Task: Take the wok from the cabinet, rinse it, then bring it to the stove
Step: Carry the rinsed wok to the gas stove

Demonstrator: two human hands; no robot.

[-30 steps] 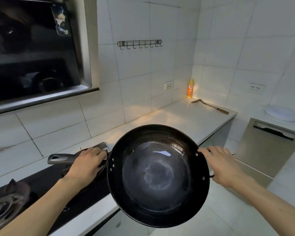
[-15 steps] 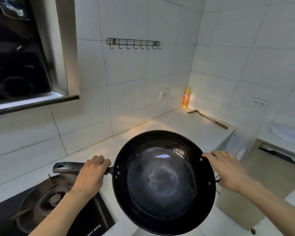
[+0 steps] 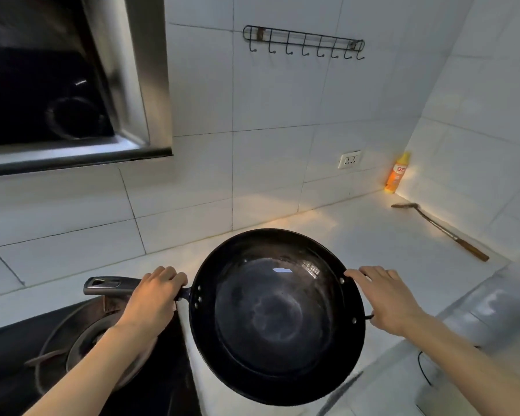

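Wok (image 3: 278, 313) held over countertop (image 3: 357, 235), right of stove burner (image 3: 81, 349) | left hand (image 3: 155, 295) grasps long handle (image 3: 108, 286) | right hand (image 3: 385, 298) grips small side handle

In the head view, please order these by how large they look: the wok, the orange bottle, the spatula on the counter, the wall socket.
1. wok, largest, though nearest the camera
2. spatula
3. orange bottle
4. wall socket, smallest

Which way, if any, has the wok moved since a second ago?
Yes. The wok moved in over the counter, toward the tiled wall; earlier it overhung the counter's front edge.
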